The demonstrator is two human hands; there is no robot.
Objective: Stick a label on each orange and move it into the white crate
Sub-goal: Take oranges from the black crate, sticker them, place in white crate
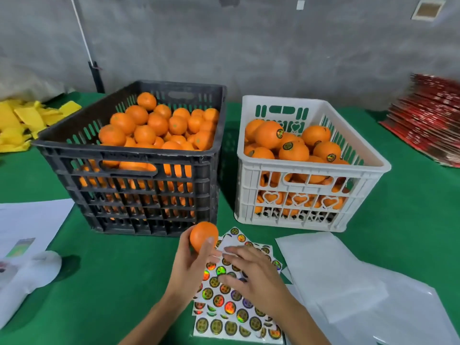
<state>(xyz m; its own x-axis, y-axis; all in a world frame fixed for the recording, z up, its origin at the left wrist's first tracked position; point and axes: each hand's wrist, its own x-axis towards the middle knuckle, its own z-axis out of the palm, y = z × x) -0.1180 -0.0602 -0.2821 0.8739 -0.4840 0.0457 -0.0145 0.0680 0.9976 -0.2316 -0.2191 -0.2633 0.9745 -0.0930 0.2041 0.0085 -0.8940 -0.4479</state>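
- Near edge of the surface (104,282), green cloth: label sheets (231,317) fanned in a loose stack, round holographic labels in rows; some spots already bare
- Right hand (251,277) over the sheets, palm down; grip loosely spread, fingertips on the upper part of the stack; whether it pinches a label, cannot tell
- Left hand (190,265) just left of the sheets, raised; grip curled round one orange (203,235), thumb on its front; no label visible on the side facing the camera
- Right of the sheets: white backing papers (348,277) toward the near right corner; at the near left edge, white paper (29,220) and a white bag (32,272)
- Middle: black crate (139,175), heaped with unlabelled oranges; white crate (311,170) just beside it to the right, part filled with labelled oranges (293,150)
- Far left corner: yellow pieces (22,123); far right edge: red stack (428,120)
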